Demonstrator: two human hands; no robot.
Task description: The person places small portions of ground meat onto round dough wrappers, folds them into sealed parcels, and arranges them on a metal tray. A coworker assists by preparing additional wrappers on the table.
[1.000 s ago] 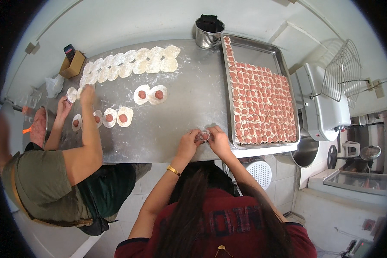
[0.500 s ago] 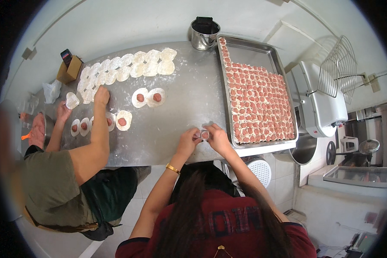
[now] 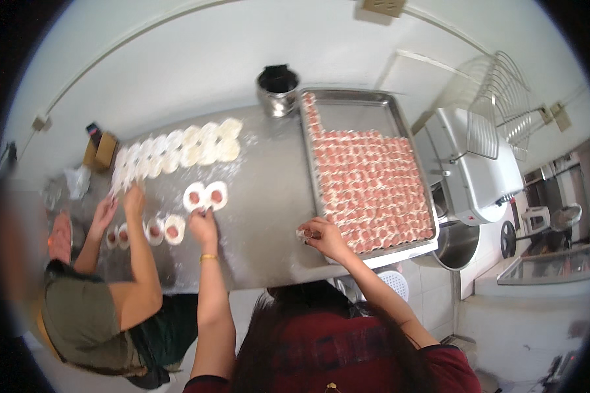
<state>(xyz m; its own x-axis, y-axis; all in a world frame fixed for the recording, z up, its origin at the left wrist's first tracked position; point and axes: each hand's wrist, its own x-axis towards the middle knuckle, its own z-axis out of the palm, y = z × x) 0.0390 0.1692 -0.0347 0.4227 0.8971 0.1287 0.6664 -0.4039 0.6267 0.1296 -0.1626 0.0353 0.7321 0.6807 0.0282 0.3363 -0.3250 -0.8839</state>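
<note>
Two round dough wrappers lie side by side, the left wrapper (image 3: 189, 204) and the right wrapper (image 3: 223, 187), each with a pink lump of meat filling. My left hand (image 3: 204, 229) reaches out to their near edge, its fingertips pinched at the dough. In my right hand (image 3: 329, 241) is a small open-topped dumpling (image 3: 306, 234), gripped between thumb and fingers just left of the tray's near corner. The metal tray (image 3: 357, 98) holds close rows of such dumplings with pink tops. The fingers of my right hand partly cover the dumpling.
At left, a co-worker's hands (image 3: 134, 200) work beside overlapping bare wrappers (image 3: 193, 154). Several filled wrappers (image 3: 174, 230) lie in a row nearer. A metal pot (image 3: 279, 101) stands behind the tray. To the tray's right is a white machine (image 3: 485, 183).
My left hand has left the dumpling and moved left to the filled wrappers. My right hand keeps the dumpling. The view has shifted; the co-worker's hands have come closer together.
</note>
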